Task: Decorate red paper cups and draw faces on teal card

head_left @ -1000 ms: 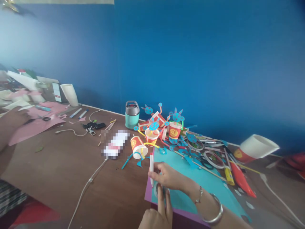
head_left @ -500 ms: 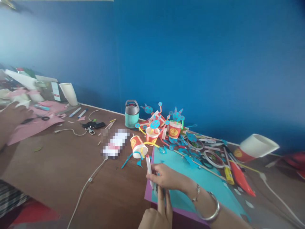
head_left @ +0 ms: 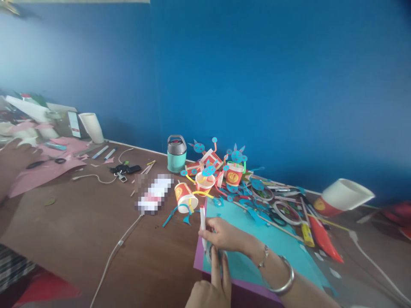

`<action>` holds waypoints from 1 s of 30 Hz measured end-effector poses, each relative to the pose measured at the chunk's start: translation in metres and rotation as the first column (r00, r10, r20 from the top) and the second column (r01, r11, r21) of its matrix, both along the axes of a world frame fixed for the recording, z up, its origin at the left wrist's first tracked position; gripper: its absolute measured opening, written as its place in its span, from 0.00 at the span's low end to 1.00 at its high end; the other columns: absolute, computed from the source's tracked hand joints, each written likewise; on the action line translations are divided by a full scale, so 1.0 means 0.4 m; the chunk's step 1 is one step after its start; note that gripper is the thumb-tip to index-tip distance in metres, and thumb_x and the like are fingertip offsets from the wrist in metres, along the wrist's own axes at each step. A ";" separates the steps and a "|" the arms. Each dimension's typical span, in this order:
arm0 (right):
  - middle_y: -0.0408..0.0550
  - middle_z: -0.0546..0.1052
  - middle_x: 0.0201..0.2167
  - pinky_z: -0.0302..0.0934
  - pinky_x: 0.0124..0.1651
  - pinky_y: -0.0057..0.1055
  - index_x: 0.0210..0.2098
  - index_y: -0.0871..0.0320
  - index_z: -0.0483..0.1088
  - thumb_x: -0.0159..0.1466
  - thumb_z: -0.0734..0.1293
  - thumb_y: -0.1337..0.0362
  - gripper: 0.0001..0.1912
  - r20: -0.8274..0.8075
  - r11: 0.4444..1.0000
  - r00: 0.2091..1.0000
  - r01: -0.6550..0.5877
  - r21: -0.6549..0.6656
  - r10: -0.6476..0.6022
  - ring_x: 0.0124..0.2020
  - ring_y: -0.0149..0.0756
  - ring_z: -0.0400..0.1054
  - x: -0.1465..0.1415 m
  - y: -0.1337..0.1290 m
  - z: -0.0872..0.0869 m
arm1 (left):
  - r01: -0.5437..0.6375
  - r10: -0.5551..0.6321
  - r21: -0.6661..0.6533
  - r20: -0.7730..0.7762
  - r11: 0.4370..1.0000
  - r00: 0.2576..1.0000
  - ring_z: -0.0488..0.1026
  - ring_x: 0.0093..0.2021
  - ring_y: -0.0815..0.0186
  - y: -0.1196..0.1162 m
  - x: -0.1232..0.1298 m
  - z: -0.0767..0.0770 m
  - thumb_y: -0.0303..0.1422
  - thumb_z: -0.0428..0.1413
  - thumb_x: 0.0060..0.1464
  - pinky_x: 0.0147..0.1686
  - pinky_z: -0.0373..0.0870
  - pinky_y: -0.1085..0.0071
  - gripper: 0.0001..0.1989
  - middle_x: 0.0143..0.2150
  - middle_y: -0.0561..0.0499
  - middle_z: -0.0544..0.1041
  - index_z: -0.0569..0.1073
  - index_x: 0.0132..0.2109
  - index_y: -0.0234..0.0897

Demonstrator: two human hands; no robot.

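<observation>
Gripping a red-ended white marker (head_left: 203, 226) almost upright, the right hand (head_left: 221, 233) rests over the near left corner of turquoise paper (head_left: 266, 235) on the bench (head_left: 160, 265). Beside the marker, the left hand (head_left: 210, 286) lays two straight fingers on a partly hidden round object (head_left: 209, 254); whether it grips anything cannot be told. A lidded turquoise flask (head_left: 176, 160) stands near the bench's back edge.

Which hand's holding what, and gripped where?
Right hand: white marker, around its middle, red end up. Left hand: no grip visible; two fingers on a partly hidden round object.
</observation>
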State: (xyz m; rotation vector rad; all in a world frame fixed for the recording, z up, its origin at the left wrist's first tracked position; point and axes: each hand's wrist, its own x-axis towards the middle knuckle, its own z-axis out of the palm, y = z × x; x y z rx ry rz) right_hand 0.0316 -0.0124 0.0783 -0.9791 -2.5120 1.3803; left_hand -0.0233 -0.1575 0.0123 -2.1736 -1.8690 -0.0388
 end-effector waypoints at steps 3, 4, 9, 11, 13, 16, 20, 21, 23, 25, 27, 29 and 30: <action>0.42 0.71 0.22 0.54 0.27 0.25 0.26 0.58 0.67 0.61 0.61 0.62 0.09 -0.026 1.000 0.999 0.025 -0.003 -0.025 0.24 0.30 0.63 0.005 0.003 -0.007 | 0.003 -0.003 -0.006 0.021 1.000 1.000 0.68 0.14 0.71 0.000 -0.002 0.004 0.31 0.54 0.55 0.14 0.69 0.73 0.25 0.57 0.33 0.69 0.65 0.60 0.40; 0.42 0.71 0.22 0.54 0.27 0.25 0.26 0.58 0.67 0.61 0.61 0.62 0.10 -0.033 0.999 0.999 0.037 0.006 -0.037 0.24 0.31 0.63 0.008 0.004 -0.010 | 0.006 -0.006 -0.010 0.028 1.000 1.000 0.68 0.14 0.71 0.000 -0.003 0.006 0.31 0.54 0.55 0.14 0.69 0.73 0.25 0.57 0.33 0.69 0.65 0.60 0.40; 0.42 0.71 0.21 0.54 0.26 0.26 0.23 0.57 0.66 0.61 0.61 0.60 0.12 -0.081 0.990 0.993 0.093 0.103 -0.085 0.24 0.32 0.62 0.027 0.002 -0.025 | 0.001 -0.001 -0.022 -0.015 1.000 1.000 0.68 0.14 0.72 -0.001 -0.008 0.021 0.35 0.54 0.56 0.14 0.69 0.74 0.25 0.58 0.32 0.67 0.64 0.60 0.42; 0.43 0.71 0.21 0.54 0.27 0.27 0.23 0.58 0.67 0.61 0.62 0.60 0.12 -0.094 0.987 0.990 0.115 0.113 -0.105 0.25 0.33 0.63 0.035 -0.002 -0.030 | -0.001 0.000 -0.045 -0.028 0.999 1.000 0.68 0.14 0.73 -0.001 -0.009 0.025 0.35 0.55 0.55 0.15 0.68 0.75 0.26 0.59 0.31 0.67 0.64 0.61 0.43; 0.44 0.73 0.22 0.56 0.28 0.27 0.24 0.58 0.68 0.61 0.62 0.61 0.12 -0.108 0.985 0.984 0.149 0.093 -0.138 0.26 0.33 0.65 0.041 -0.007 -0.033 | 0.001 -0.002 -0.064 -0.027 0.998 1.000 0.69 0.14 0.73 -0.001 -0.009 0.028 0.35 0.54 0.55 0.15 0.68 0.76 0.26 0.58 0.30 0.67 0.63 0.61 0.43; 0.46 0.74 0.24 0.59 0.31 0.28 0.26 0.59 0.69 0.61 0.62 0.61 0.11 -0.123 0.979 0.974 0.199 0.048 -0.192 0.28 0.35 0.67 0.047 -0.015 -0.034 | 0.008 -0.009 -0.068 -0.021 0.998 1.000 0.70 0.15 0.72 -0.001 -0.011 0.030 0.34 0.54 0.56 0.15 0.69 0.75 0.25 0.58 0.31 0.67 0.63 0.61 0.42; 0.47 0.75 0.25 0.59 0.32 0.29 0.27 0.60 0.70 0.61 0.61 0.61 0.11 -0.123 0.973 0.968 0.226 0.044 -0.219 0.29 0.36 0.68 0.048 -0.018 -0.031 | 0.011 -0.012 -0.064 -0.016 0.998 1.000 0.69 0.14 0.72 -0.001 -0.014 0.027 0.33 0.53 0.56 0.14 0.68 0.75 0.25 0.59 0.31 0.66 0.63 0.61 0.41; 0.47 0.75 0.25 0.59 0.32 0.29 0.27 0.60 0.70 0.61 0.61 0.61 0.11 -0.121 0.973 0.968 0.226 0.051 -0.219 0.29 0.36 0.68 0.047 -0.018 -0.030 | 0.011 -0.012 -0.064 -0.013 0.998 1.000 0.69 0.14 0.73 -0.001 -0.015 0.026 0.32 0.53 0.56 0.14 0.68 0.76 0.25 0.59 0.31 0.66 0.63 0.61 0.41; 0.48 0.75 0.25 0.59 0.31 0.29 0.26 0.60 0.69 0.61 0.61 0.61 0.12 -0.115 0.972 0.969 0.227 0.065 -0.218 0.28 0.36 0.68 0.045 -0.016 -0.028 | 0.013 -0.014 -0.062 -0.011 0.998 1.000 0.69 0.14 0.73 0.000 -0.017 0.023 0.30 0.52 0.57 0.14 0.68 0.76 0.24 0.59 0.32 0.67 0.63 0.61 0.41; 0.48 0.75 0.24 0.59 0.30 0.29 0.25 0.59 0.69 0.61 0.61 0.61 0.12 -0.109 0.971 0.969 0.228 0.070 -0.220 0.27 0.36 0.68 0.043 -0.012 -0.028 | 0.015 -0.016 -0.064 -0.018 0.998 1.000 0.70 0.14 0.72 0.000 -0.018 0.021 0.30 0.52 0.57 0.14 0.69 0.76 0.24 0.59 0.33 0.67 0.63 0.61 0.41; 0.48 0.75 0.23 0.58 0.29 0.28 0.24 0.59 0.68 0.61 0.61 0.62 0.11 -0.100 0.971 0.970 0.229 0.071 -0.222 0.27 0.36 0.67 0.041 -0.008 -0.029 | 0.016 -0.018 -0.072 -0.029 0.997 0.999 0.70 0.14 0.73 0.000 -0.019 0.021 0.31 0.52 0.57 0.14 0.69 0.76 0.25 0.59 0.32 0.66 0.62 0.61 0.41; 0.48 0.75 0.23 0.58 0.29 0.29 0.24 0.59 0.68 0.61 0.61 0.61 0.12 -0.100 0.971 0.970 0.231 0.067 -0.224 0.26 0.36 0.67 0.041 -0.004 -0.031 | 0.017 -0.019 -0.081 -0.025 0.997 0.999 0.70 0.14 0.73 0.001 -0.020 0.023 0.30 0.51 0.57 0.14 0.68 0.76 0.25 0.60 0.32 0.65 0.62 0.62 0.41; 0.48 0.75 0.23 0.58 0.30 0.29 0.24 0.59 0.68 0.61 0.61 0.61 0.12 -0.105 0.971 0.968 0.233 0.051 -0.227 0.26 0.36 0.67 0.041 -0.002 -0.031 | 0.019 -0.020 -0.081 -0.016 0.997 1.000 0.70 0.14 0.73 0.001 -0.020 0.024 0.30 0.51 0.57 0.14 0.68 0.77 0.25 0.60 0.32 0.65 0.62 0.62 0.41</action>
